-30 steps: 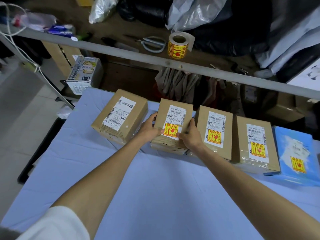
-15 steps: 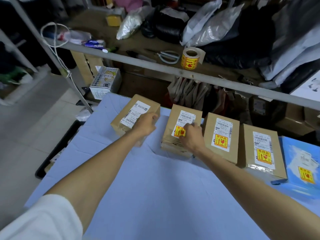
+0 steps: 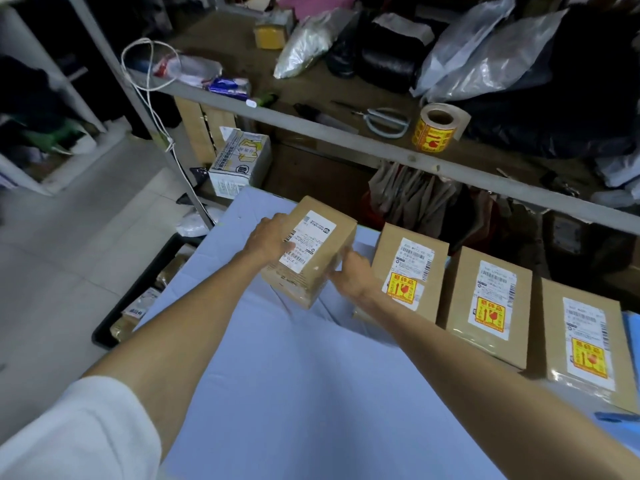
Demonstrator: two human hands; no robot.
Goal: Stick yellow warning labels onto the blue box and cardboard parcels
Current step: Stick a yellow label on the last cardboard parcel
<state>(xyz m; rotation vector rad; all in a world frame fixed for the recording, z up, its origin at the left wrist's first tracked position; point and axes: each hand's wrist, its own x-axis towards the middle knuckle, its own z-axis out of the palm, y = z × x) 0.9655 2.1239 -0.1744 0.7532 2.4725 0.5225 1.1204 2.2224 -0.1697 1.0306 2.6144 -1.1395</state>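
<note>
Near the counter (image 3: pixel 311 393) far-left corner, left hand (image 3: pixel 272 239) and right hand (image 3: pixel 351 273) clasp the unlabelled parcel (image 3: pixel 322 251) between them. Next move likely needs a sticker peeled off the yellow label roll (image 3: pixel 434 131).

Worn: white short sleeve (image 3: pixel 79 427) on left upper arm. Forearms, left hand (image 3: pixel 273 237) and right hand (image 3: pixel 353 273) bare.

Parcels (image 3: pixel 488 299) on table (image 3: pixel 311 393)

Scissors (image 3: pixel 384 121) lie by the shelf's (image 3: pixel 311 130) front edge, plastic bags (image 3: pixel 485 53) heaped behind; white cord (image 3: pixel 152 95) loops at its left corner, printed carton (image 3: pixel 240 162) on the floor below.
</note>
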